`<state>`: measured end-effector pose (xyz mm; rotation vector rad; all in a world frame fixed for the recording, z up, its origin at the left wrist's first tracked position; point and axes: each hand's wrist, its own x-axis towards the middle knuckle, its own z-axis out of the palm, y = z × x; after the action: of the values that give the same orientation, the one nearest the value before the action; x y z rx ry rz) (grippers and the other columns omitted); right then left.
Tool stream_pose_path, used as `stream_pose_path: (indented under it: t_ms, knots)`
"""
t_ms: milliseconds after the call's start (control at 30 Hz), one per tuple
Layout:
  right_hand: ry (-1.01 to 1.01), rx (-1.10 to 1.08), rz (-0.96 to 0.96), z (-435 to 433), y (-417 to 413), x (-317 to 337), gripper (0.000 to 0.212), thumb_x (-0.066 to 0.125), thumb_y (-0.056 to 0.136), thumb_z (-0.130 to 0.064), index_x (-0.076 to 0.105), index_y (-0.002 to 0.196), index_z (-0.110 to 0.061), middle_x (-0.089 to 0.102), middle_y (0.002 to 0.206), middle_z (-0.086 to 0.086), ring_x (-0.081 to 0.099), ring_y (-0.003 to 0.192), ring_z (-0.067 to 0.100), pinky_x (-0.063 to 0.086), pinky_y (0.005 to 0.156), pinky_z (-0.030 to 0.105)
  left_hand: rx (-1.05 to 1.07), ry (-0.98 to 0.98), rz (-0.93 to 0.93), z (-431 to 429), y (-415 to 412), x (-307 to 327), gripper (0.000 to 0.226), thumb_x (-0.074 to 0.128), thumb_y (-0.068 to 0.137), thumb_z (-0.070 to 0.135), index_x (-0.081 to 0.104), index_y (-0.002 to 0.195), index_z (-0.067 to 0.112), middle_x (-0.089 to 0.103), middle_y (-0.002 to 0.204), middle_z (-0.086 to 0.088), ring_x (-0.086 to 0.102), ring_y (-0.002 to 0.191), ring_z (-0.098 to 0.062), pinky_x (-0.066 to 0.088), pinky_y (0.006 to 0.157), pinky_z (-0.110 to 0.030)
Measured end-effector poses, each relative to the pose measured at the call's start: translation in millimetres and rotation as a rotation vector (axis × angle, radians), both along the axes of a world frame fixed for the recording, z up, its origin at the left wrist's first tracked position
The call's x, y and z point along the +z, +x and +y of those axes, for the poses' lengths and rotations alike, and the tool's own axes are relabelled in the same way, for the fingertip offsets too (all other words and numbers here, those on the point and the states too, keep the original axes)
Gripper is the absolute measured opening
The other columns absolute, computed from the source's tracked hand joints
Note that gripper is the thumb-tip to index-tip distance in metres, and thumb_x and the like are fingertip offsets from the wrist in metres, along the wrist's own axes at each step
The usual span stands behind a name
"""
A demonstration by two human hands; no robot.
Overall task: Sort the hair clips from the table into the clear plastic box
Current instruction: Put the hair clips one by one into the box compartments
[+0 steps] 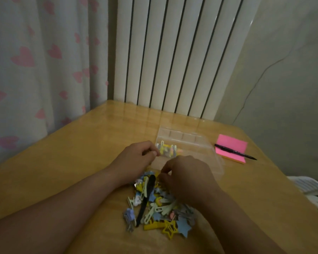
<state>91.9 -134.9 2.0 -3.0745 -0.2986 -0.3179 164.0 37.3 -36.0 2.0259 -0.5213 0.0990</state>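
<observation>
Just short of the clear plastic box point(200, 143), I am picking through the tangled hair clips point(154, 204).
My right hand point(188, 180) is curling into the heap's box-side edge with its fingertips hidden, so I cannot tell what it is holding. I am judging that interlocked clips could lift together and scatter. At the box's left rim my left hand point(136, 158) is bunching its fingers beside the pastel clips point(168, 150) lying in one near-left compartment. I cannot tell whether it is pinching one, and it is risking nudging the box.
</observation>
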Motion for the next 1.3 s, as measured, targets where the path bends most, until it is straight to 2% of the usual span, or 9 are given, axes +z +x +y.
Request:
stream_pose_path:
  t_ms: [167,333,433,567,700,867,1033,1167,1300]
  knots:
    - [-0.047,-0.042,0.023,8.2,5.2,-3.8,0.028,0.061,0.098,-0.046,0.079,0.099,-0.024,0.074,0.091,-0.002,0.069,0.081,0.022,0.061,0.073,0.036,-0.005,-0.007,-0.004,0.3,2.2,-2.4,0.017,0.059,0.105,0.027,0.073,0.096,0.031,0.066,0.081,0.005,0.058,0.073,-0.011,0.047,0.070,-0.034]
    - [0.088,-0.045,0.087,8.4,0.7,-0.2,0.023,0.065,0.097,-0.043,0.077,0.100,-0.023,0.074,0.095,0.000,0.069,0.084,0.022,0.061,0.074,0.039,-0.015,-0.018,0.000,0.9,2.8,-3.9,0.017,0.058,0.105,0.028,0.072,0.096,0.032,0.066,0.082,0.001,0.061,0.077,-0.020,0.048,0.071,-0.036]
    - [0.159,-0.018,0.129,4.7,-3.2,3.0,0.019,0.065,0.097,-0.043,0.071,0.094,-0.025,0.070,0.090,-0.003,0.066,0.082,0.016,0.059,0.073,0.038,-0.015,-0.026,0.004,0.6,2.4,-3.0,0.016,0.058,0.105,0.028,0.072,0.096,0.031,0.065,0.082,-0.003,0.056,0.071,-0.015,0.046,0.068,-0.034]
    - [0.475,-0.053,0.063,-14.1,2.0,19.3,0.020,0.070,0.096,-0.042,0.066,0.083,-0.027,0.066,0.077,-0.003,0.061,0.068,0.008,0.055,0.065,0.035,-0.033,-0.035,0.020,2.0,2.2,-4.1,0.017,0.057,0.106,0.031,0.071,0.097,0.031,0.059,0.076,-0.002,0.047,0.061,-0.012,0.040,0.061,-0.035]
    - [0.704,-0.188,-0.056,-39.6,33.7,48.6,0.017,0.071,0.099,-0.034,0.072,0.089,-0.019,0.067,0.078,-0.006,0.060,0.067,0.013,0.043,0.057,0.027,-0.039,-0.034,0.042,1.2,2.0,-4.8,0.018,0.054,0.108,0.033,0.071,0.100,0.031,0.055,0.074,0.005,0.043,0.059,-0.013,0.038,0.060,-0.034]
    - [0.553,-0.314,0.096,-52.4,92.9,39.9,0.019,0.078,0.093,-0.029,0.080,0.094,-0.010,0.070,0.079,0.002,0.062,0.069,0.017,0.047,0.059,0.028,-0.032,-0.029,0.046,1.4,2.0,-5.5,0.018,0.054,0.107,0.033,0.071,0.100,0.030,0.054,0.074,0.008,0.042,0.058,-0.010,0.038,0.061,-0.032]
    - [0.430,-0.405,0.200,-55.3,121.2,20.4,0.027,0.083,0.085,-0.024,0.080,0.096,0.001,0.078,0.092,0.019,0.069,0.076,0.027,0.058,0.072,0.036,-0.025,-0.024,0.042,1.7,0.5,-2.9,0.018,0.054,0.107,0.034,0.071,0.100,0.029,0.055,0.074,0.009,0.044,0.058,-0.007,0.039,0.060,-0.030]
    - [0.357,-0.398,0.074,-59.2,111.1,17.0,0.030,0.072,0.095,-0.037,0.081,0.087,-0.009,0.076,0.078,0.009,0.071,0.070,0.026,0.058,0.070,0.035,-0.038,-0.014,0.051,1.8,0.4,-2.5,0.020,0.053,0.107,0.036,0.071,0.101,0.030,0.061,0.082,0.003,0.048,0.064,-0.013,0.040,0.063,-0.032]
    - [0.467,-0.227,-0.150,-50.9,65.3,21.8,0.029,0.067,0.100,-0.037,0.074,0.079,-0.019,0.069,0.069,-0.003,0.063,0.063,0.013,0.048,0.058,0.028,-0.033,-0.017,0.046,1.8,-1.0,-2.3,0.019,0.054,0.108,0.035,0.071,0.102,0.029,0.056,0.077,0.006,0.045,0.060,-0.011,0.039,0.060,-0.030]
